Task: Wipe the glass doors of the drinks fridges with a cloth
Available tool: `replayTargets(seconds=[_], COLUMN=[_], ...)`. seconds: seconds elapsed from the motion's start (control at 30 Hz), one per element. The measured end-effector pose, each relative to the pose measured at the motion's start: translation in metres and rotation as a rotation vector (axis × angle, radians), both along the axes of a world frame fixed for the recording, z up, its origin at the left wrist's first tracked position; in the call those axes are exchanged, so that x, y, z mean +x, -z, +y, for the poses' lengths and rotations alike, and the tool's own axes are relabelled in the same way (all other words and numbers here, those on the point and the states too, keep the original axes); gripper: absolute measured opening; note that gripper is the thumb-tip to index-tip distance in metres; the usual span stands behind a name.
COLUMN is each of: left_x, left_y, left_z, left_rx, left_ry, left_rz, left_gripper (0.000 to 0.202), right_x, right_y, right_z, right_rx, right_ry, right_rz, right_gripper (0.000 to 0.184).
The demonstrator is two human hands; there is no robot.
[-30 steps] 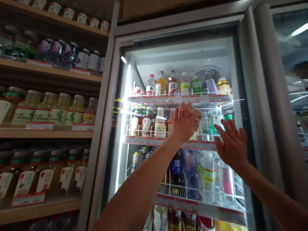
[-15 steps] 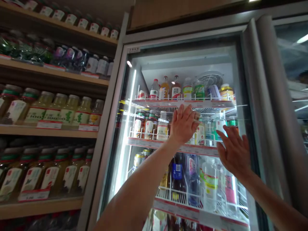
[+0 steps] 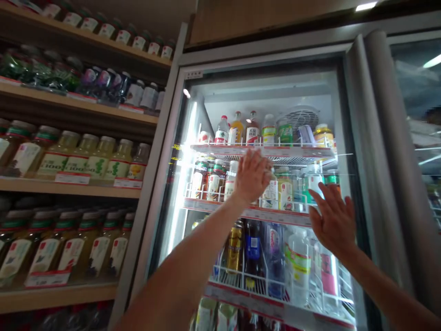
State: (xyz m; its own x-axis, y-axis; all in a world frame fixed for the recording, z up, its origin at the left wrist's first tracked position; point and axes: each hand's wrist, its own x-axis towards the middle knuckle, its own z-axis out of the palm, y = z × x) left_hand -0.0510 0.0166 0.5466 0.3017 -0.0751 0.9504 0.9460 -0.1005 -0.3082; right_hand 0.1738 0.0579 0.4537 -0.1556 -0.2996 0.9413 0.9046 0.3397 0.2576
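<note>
In front of the glass door (image 3: 262, 82) of a lit drinks fridge, both my hands are raised with palms facing it. My left hand (image 3: 252, 177) is open, fingers stretched upward, over the second shelf of bottles; whether it touches the glass I cannot tell. Lower and to the right, my right hand (image 3: 332, 220) is also open with fingers apart, near the door's right side. Neither hand shows anything held. Behind the glass stand a golden can (image 3: 234, 248), a dark bottle with a blue label (image 3: 253, 250) and a clear bottle with a yellow-green label (image 3: 299, 264).
To the left, wooden shelves (image 3: 69, 185) carry rows of juice bottles (image 3: 77, 156) with price tags. A vertical metal handle (image 3: 368, 138) runs along the door's right edge, beside a second glass door (image 3: 413, 82). Inside, the top shelf holds several bottles, including an orange one (image 3: 236, 131).
My left hand has moved a little to the left across the glass, uncovering bottles on the second shelf and the golden can. My right hand has hardly moved.
</note>
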Motion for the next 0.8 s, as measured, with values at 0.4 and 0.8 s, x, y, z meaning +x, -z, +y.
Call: replayTargets(seconds=[0.4, 0.8], left_x=[-0.104, -0.084], left_y=[-0.017, -0.018], left_z=[-0.025, -0.024], left_rx=[0.069, 0.021], left_ry=[-0.012, -0.005], left_rz=[-0.595, -0.437], left_gripper=[0.043, 0.043], right_x=[-0.004, -0.003], right_y=[-0.001, 0.001], right_z=[-0.003, -0.002], right_rx=[-0.017, -0.056], right_ry=[0.041, -0.031], right_rz=[0.035, 0.024], right_gripper=[0.037, 0.043])
